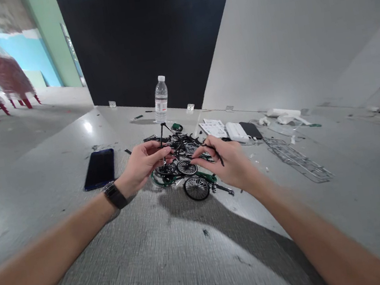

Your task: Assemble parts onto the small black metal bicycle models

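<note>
My left hand (149, 162), with a black watch on its wrist, pinches a thin black frame part (163, 139) that stands nearly upright. My right hand (222, 157) is closed round a thin black curved piece (219, 153) that passes between its fingers; its fingertips are pressed together near a small spoked wheel (187, 167). Between and below the hands lies a pile of black and green model bicycle parts, with a larger spoked wheel (197, 188) at its near side. Part of the pile is hidden behind the fingers.
A dark phone (100, 169) lies left of the pile. Behind it stands a water bottle (161, 100). To the right are printed sheets (212, 128), a white box-shaped item (236, 131), a black device (250, 130) and an emptied parts frame (297, 158). The table's front edge is near my lap.
</note>
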`<state>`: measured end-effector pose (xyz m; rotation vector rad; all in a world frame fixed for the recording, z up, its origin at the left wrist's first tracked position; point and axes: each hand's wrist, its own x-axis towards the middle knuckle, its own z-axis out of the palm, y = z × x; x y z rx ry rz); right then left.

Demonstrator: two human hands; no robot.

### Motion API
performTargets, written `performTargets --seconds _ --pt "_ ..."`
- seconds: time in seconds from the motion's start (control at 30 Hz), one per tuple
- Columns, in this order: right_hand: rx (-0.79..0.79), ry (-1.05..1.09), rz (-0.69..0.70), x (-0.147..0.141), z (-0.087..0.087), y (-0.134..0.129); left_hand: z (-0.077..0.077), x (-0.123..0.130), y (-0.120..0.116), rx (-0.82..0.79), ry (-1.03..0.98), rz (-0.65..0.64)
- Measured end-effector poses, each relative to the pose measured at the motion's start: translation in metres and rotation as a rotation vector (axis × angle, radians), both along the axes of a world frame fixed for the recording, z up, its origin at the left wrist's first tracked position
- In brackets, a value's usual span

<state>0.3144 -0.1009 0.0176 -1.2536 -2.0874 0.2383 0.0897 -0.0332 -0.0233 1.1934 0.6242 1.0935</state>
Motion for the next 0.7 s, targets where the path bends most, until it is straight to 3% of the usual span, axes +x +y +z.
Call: performTargets --seconds 0.23,0.43,0.7 --pt "0.022 0.029 -0.012 0.001 -0.002 0.001 0.002 0.001 -0.002 -0.011 -0.005 0.013" --pt "-0.004 0.207 -0.058 0.011 -0.008 0.013 0.003 0.000 0.005 -0.034 -0.002 0.265" --pt "-0.483 0.541 -0.266 0.034 -0.037 0.039 -0.002 -0.002 0.010 -0.057 -0.008 0.240"
